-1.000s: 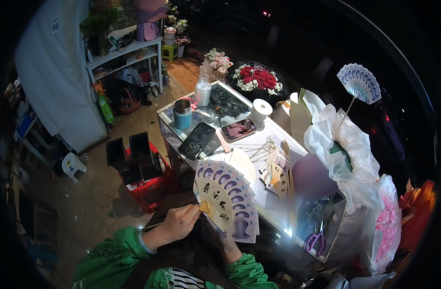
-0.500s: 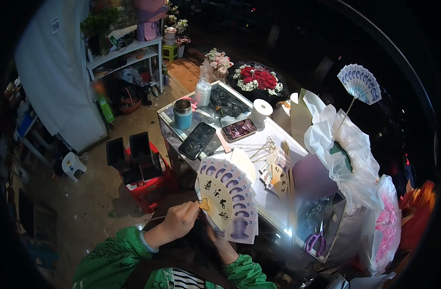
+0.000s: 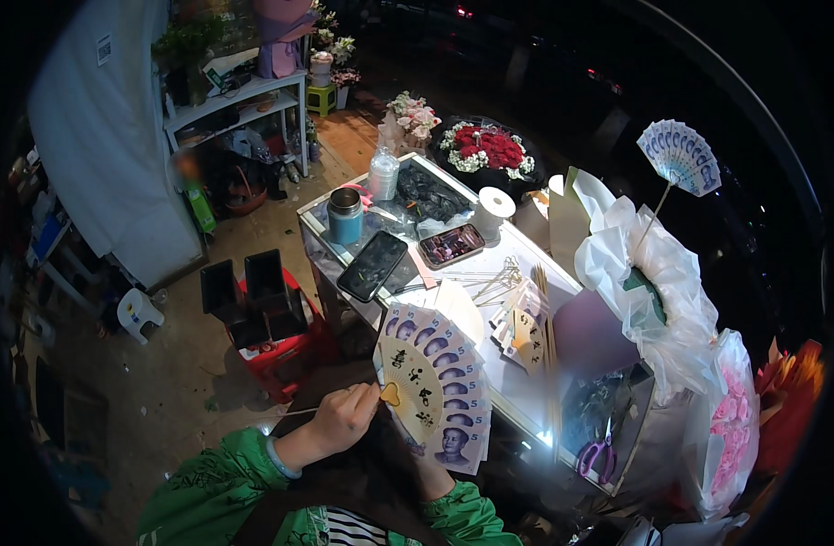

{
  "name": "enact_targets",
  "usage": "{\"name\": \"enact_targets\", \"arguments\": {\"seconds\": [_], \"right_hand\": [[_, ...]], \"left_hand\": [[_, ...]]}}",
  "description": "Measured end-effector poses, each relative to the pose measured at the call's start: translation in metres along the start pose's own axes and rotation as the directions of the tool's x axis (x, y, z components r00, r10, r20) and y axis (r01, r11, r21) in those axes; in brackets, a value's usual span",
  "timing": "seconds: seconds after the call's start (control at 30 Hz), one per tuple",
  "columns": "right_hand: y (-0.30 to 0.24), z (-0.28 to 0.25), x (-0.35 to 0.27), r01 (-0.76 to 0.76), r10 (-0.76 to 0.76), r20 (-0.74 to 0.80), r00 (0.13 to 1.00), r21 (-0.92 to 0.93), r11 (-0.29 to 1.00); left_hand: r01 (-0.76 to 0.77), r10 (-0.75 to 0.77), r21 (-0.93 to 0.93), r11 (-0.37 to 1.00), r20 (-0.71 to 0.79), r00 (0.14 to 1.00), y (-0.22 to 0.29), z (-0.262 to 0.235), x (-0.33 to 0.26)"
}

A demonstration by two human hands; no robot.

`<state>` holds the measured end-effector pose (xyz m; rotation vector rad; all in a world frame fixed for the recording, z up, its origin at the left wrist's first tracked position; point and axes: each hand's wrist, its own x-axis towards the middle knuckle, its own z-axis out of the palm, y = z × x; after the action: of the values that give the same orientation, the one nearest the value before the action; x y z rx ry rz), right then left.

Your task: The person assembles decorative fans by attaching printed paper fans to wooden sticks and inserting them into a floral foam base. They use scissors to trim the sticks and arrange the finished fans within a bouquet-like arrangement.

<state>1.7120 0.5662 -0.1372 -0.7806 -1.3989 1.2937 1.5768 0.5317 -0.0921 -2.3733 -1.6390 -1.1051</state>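
A fan of purple-blue banknotes [image 3: 453,389] with a cream centre bearing black brush writing spreads out before me, over the table's near edge. At its base sits a small gold heart [image 3: 390,394]. My left hand [image 3: 346,419] is closed in a pinch beside the heart, on a thin stick [image 3: 294,413] that juts out to the left. Behind the fan's lower part is my right hand [image 3: 429,473]; its fingers are hidden there. A similar banknote fan [image 3: 681,158] stands on a stick in a white-wrapped bouquet [image 3: 676,332] at the right.
The white table [image 3: 499,364] carries two phones [image 3: 373,265], a blue jar [image 3: 345,218], a ribbon spool [image 3: 495,207], thin sticks [image 3: 546,337] and purple scissors [image 3: 598,455]. Black pots [image 3: 265,282] stand on a red stool [image 3: 285,359] to the left. Beyond is a red rose bouquet [image 3: 490,148].
The banknote fan has tipped slightly, its lower right end dropping a little. My right hand now shows less behind it. My left hand stays nearly in place beside the gold heart.
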Motion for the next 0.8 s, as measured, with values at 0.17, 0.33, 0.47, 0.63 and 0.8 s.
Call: {"name": "enact_targets", "arguments": {"seconds": [0.17, 0.33, 0.47, 0.63, 0.8], "right_hand": [[-0.012, 0.002, -0.011, -0.163, 0.156, 0.092, 0.983, 0.078, 0.983], [-0.013, 0.011, -0.019, -0.163, 0.141, 0.156, 0.978, 0.138, 0.977], [-0.007, 0.023, -0.012, -0.209, 0.299, -0.084, 0.951, 0.538, 0.816], [-0.012, 0.024, -0.003, -0.201, 0.403, -0.192, 0.895, 0.634, 0.747], [-0.013, 0.021, 0.002, -0.178, 0.394, -0.166, 0.904, 0.692, 0.699]], "left_hand": [[0.049, -0.048, 0.012, 0.999, -0.028, 0.998, -0.006, -0.001, 0.002], [0.115, -0.115, -0.014, 0.993, 0.004, 0.993, -0.007, -0.005, 0.004], [0.154, -0.151, -0.078, 0.985, 0.040, 0.988, 0.001, 0.000, 0.006], [0.430, -0.358, -0.511, 0.744, 0.238, 0.903, 0.003, 0.002, 0.013], [0.536, -0.396, -0.690, 0.486, 0.373, 0.839, 0.000, -0.001, 0.017]]}}
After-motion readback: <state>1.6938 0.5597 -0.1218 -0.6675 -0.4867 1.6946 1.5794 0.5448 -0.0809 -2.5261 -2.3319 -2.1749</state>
